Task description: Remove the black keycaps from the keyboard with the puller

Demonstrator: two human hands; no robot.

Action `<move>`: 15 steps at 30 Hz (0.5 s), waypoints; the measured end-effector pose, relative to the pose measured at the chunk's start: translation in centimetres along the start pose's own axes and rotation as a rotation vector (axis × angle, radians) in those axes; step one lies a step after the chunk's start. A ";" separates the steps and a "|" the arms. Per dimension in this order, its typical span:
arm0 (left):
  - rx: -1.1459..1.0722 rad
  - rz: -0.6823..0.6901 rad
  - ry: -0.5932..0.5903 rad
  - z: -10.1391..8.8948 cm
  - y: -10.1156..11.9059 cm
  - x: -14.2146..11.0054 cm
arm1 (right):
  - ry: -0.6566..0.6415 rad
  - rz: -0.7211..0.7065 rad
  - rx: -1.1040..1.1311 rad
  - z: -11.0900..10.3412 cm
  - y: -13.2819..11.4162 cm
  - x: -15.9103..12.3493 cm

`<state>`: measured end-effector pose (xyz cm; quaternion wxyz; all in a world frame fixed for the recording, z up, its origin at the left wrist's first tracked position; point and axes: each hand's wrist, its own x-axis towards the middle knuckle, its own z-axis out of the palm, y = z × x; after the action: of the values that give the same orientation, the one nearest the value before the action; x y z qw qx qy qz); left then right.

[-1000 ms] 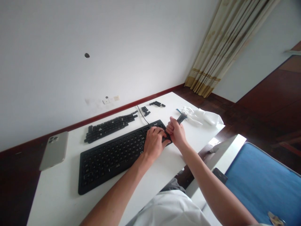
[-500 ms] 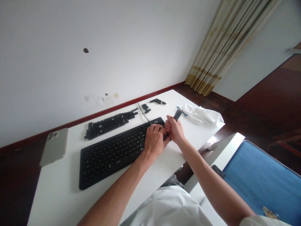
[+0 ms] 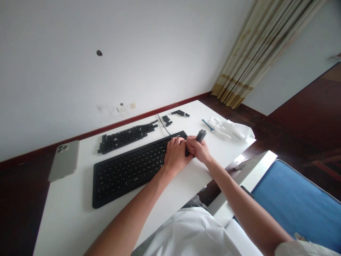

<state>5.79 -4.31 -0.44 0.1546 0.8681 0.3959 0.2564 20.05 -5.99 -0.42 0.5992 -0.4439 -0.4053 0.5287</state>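
Note:
A black keyboard (image 3: 117,179), its key caps off over most of the board, lies slantwise on the white table. My left hand (image 3: 176,153) grips its right end, fingers bent over the top and thumb toward the near corner. Closed in a fist beside it, my right hand (image 3: 199,148) holds a dark grey tool (image 3: 201,136) with a thick handle, which sticks up above the fist. The tool's lower end is hidden by my hands at the keyboard's right end.
Loose key caps (image 3: 125,138) lie in rows behind the keyboard, with small groups (image 3: 180,113) farther right. A phone (image 3: 64,160) lies at the left edge. A blue brush-like stick (image 3: 207,125) and a white plastic bag (image 3: 236,129) lie right. A blue-topped seat (image 3: 290,202) stands nearby.
The tool's upper end has tipped toward me and lower, and my right fist has turned and dropped slightly. My left hand stays on the keyboard. The view has shifted a little.

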 end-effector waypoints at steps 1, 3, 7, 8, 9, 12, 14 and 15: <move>-0.011 0.007 -0.002 0.0 -0.1 0.0 | -0.021 -0.022 -0.016 -0.2 0.1 -0.2; -0.042 0.032 0.006 0.1 -0.2 -0.1 | -0.039 -0.068 -0.044 -0.5 0.4 -0.6; -0.099 0.071 0.032 0.2 -0.5 -0.1 | 0.010 -0.180 -0.101 -0.5 0.7 -1.2; -0.108 0.072 0.031 0.3 -0.6 -0.1 | 0.034 -0.211 -0.115 -0.4 0.7 -1.4; -0.115 0.068 0.028 0.3 -0.6 -0.1 | 0.061 -0.242 -0.142 -0.3 0.8 -1.5; -0.140 0.030 0.020 0.3 -0.5 0.0 | 0.135 -0.324 -0.333 0.0 0.9 -2.2; -0.148 0.001 0.021 0.3 -0.3 0.0 | 0.162 -0.368 -0.460 0.1 0.9 -2.5; -0.150 -0.008 0.020 0.3 -0.2 0.1 | 0.170 -0.387 -0.495 0.1 1.0 -2.7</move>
<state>5.84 -4.12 -0.75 0.2162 0.8499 0.3804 0.2935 19.43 -8.59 -1.42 0.5941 -0.5336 -0.5468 0.2515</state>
